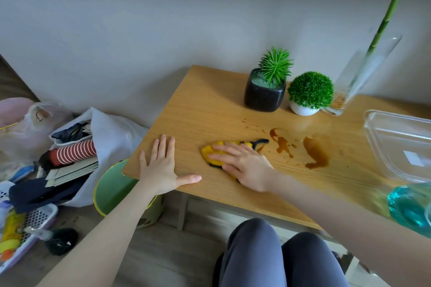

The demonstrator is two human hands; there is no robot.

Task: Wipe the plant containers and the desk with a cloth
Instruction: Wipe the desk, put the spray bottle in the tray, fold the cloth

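Head view: right grip (242, 166) lies flat, fingers straight, pressing the cloth (211, 150) on the surface (210, 105); left grip (161, 165) rests released beside it; brown spill (314, 154) lies just right of the cloth; sweep rightward, pressing evenly.

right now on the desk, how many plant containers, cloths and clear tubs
plant containers: 3 - black pot, white pot, glass vase
cloths: 1 - yellow cloth
clear tubs: 1 - clear tub
total: 5
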